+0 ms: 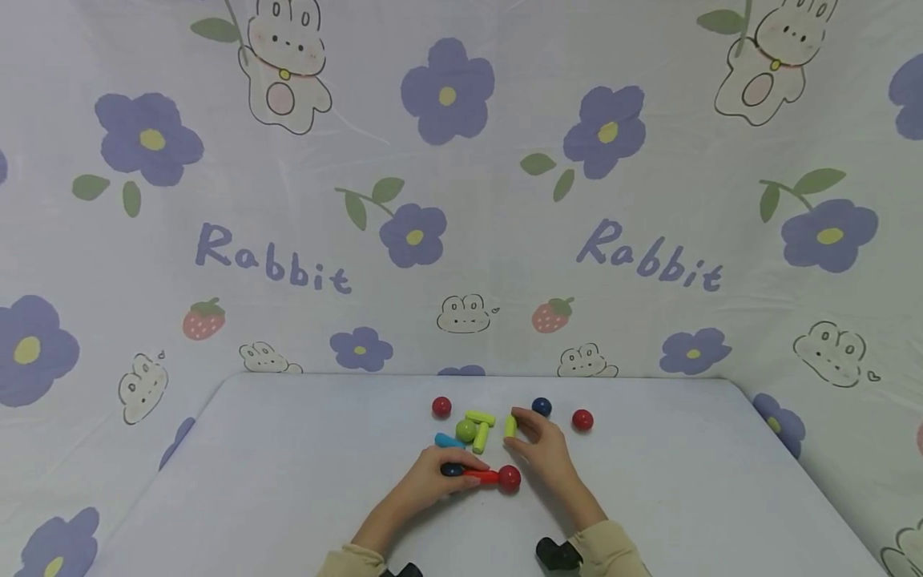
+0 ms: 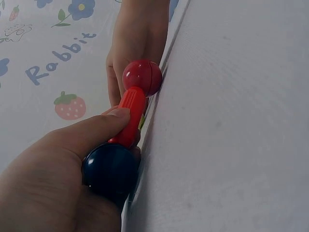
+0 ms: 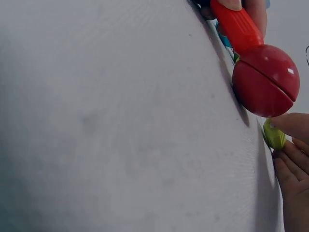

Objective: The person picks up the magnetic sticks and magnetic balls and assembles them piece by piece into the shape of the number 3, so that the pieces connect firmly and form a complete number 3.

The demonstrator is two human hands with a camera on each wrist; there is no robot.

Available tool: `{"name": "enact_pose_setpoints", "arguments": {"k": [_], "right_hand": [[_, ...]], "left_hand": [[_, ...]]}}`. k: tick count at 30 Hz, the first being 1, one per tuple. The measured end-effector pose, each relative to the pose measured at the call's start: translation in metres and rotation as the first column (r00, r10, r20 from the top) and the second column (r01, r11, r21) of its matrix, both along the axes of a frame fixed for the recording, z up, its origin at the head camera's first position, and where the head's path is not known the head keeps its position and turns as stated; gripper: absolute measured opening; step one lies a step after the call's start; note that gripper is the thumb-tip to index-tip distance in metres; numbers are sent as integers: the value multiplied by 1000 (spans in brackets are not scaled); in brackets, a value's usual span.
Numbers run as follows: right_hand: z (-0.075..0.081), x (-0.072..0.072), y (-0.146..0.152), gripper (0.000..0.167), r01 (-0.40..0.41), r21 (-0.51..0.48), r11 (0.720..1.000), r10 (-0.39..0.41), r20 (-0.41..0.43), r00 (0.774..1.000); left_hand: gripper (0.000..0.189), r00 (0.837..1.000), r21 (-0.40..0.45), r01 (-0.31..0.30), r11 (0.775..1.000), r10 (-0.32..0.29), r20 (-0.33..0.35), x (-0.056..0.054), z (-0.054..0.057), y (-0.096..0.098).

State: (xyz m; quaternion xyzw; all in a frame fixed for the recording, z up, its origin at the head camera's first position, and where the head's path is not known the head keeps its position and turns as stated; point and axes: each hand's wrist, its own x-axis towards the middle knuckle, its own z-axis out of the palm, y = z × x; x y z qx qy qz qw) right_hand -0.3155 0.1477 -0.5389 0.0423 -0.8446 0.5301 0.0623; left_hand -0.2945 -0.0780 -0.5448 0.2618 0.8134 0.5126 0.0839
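My left hand (image 1: 436, 473) grips a red rod (image 2: 129, 116) between thumb and fingers. A dark blue ball (image 2: 110, 170) joins the rod's near end and a red ball (image 2: 143, 78) its far end. In the head view this joined piece lies low over the white table, left of my right wrist. My right hand (image 1: 542, 442) has thumb and fingertips around a yellow-green rod (image 1: 510, 426), which stands apart from the others. In the right wrist view that rod shows beyond the red ball (image 3: 266, 81), partly covered by my thumb.
Left of the right hand, a green ball (image 1: 465, 430) sits among two yellow-green rods (image 1: 480, 438) and a blue rod (image 1: 449, 441). Loose balls lie farther back: red (image 1: 441, 407), dark blue (image 1: 542, 407) and another red (image 1: 582, 420). A patterned cloth (image 1: 505, 264) hangs behind the white table (image 1: 288, 465).
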Motion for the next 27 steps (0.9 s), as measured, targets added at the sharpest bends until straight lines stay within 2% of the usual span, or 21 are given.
{"name": "enact_pose_setpoints", "arguments": {"k": [7,16,23,27], "right_hand": [[1,6,3,55,-22,-2,1000,22,-15,1000],[0,11,6,55,-38,-28,999,38,9,999],[3,18,7,54,-56,-58,997,56,3,998],[5,23,7,53,-54,-33,998,54,6,999]], "left_hand": [[20,1000,-2,-10,1000,10,-7,1,-1,1],[19,1000,-9,-11,1000,11,10,3,-1,1],[19,1000,-11,-6,1000,6,-1,4,2,2],[19,1000,-7,-3,1000,3,2,5,3,2]]}}
